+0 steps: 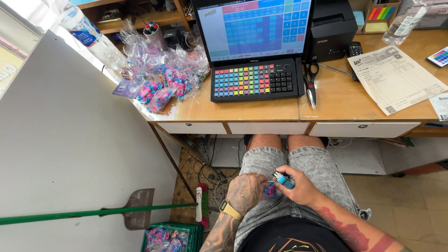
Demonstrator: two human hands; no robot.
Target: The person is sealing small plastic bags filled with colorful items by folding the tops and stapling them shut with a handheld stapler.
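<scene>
Resting over the lap, the left hand (246, 190) is curled knuckles-up, fingers pinched shut on a small pink-and-blue wrapped candy (269, 190) that peeks out at its 3 o'clock side. Just beside it, the right hand (301, 187) is closed around a blue lighter (282, 178), thumb and fingers wrapping the body. The lighter's long axis runs from about 10 o'clock to 4 o'clock, its metal top pointing toward 10 o'clock, right above the candy. Both hands sit above grey denim shorts (322, 172), below the wooden desk (261, 109). At 12 o'clock stands a colourful keypad (254, 79), scissors (311, 81) beside it.
</scene>
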